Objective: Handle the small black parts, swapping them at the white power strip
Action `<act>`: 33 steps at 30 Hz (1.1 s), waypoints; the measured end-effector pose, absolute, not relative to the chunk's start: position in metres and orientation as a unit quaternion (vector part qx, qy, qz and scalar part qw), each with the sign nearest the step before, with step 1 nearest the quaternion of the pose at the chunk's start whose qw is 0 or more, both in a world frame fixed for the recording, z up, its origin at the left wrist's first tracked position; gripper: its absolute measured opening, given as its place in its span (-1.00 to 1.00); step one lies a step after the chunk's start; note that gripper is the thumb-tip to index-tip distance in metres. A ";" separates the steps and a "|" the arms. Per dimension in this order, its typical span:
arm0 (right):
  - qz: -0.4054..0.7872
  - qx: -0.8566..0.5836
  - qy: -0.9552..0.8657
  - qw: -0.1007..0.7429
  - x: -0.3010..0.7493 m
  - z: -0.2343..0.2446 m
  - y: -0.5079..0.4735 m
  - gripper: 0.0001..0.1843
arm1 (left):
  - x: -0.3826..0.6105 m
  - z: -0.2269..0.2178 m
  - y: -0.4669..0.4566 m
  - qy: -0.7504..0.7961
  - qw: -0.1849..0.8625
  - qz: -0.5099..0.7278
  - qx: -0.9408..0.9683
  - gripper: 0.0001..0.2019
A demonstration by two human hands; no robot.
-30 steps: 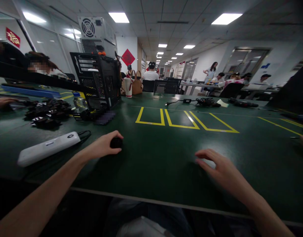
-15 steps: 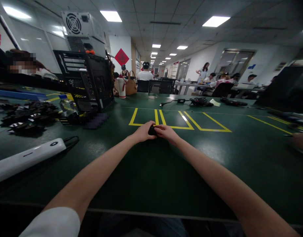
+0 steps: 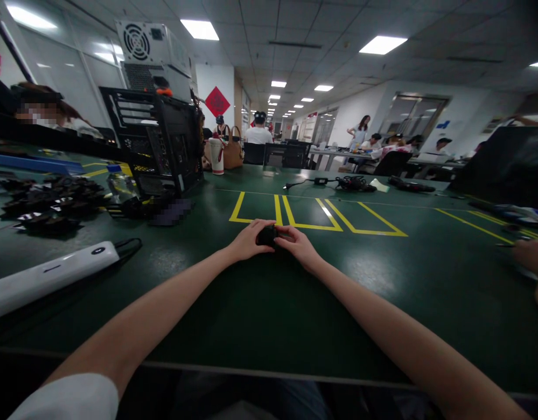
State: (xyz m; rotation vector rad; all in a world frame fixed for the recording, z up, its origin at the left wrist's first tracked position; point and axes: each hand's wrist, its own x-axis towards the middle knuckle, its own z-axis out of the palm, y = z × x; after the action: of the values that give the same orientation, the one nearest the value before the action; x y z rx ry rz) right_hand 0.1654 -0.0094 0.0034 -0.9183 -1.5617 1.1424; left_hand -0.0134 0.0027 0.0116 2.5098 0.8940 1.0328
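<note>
Both my arms reach forward over the dark green table (image 3: 260,303). My left hand (image 3: 248,241) and my right hand (image 3: 299,245) meet at the table's middle, both closed on a small black object (image 3: 267,235) held between their fingertips. The object sits just above the table surface, close to the near edge of the yellow taped rectangles (image 3: 255,209). What kind of object it is I cannot make out.
A white power bank (image 3: 45,275) with a black cable lies at the left. Behind it are a pile of black parts (image 3: 50,201), a water bottle (image 3: 118,185) and an open black computer case (image 3: 157,143). Cables and adapters (image 3: 352,183) lie far across. Another person's hand (image 3: 534,259) rests at the right edge.
My left hand carried the black object from the near left out to the table's middle, and my right hand left the table to join it. Since half a second ago both hands barely moved.
</note>
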 end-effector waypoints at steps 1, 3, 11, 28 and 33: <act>0.470 -0.372 -0.640 0.481 0.165 0.003 -0.010 -0.64 | -0.013 0.010 0.003 0.310 0.144 0.361 0.867 -0.37; 0.466 -0.369 -0.643 0.483 0.165 0.002 -0.012 -0.65 | -0.012 0.009 0.003 0.313 0.145 0.367 0.864 -0.37; 0.479 -0.355 -0.643 0.480 0.165 0.001 -0.015 -0.63 | -0.012 0.009 0.002 0.307 0.133 0.372 0.866 -0.38; 0.489 -0.340 -0.648 0.474 0.167 0.000 -0.011 -0.61 | -0.009 0.014 -0.006 0.330 0.126 0.360 0.864 -0.40; 0.477 -0.332 -0.657 0.481 0.167 0.001 -0.014 -0.61 | -0.009 0.014 -0.006 0.331 0.131 0.360 0.862 -0.40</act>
State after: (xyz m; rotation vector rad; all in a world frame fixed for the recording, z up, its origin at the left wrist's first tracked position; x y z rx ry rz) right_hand 0.1668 -0.0144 0.0010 -0.8108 -1.6012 1.1633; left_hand -0.0090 -0.0063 0.0140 2.5035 0.9622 1.0467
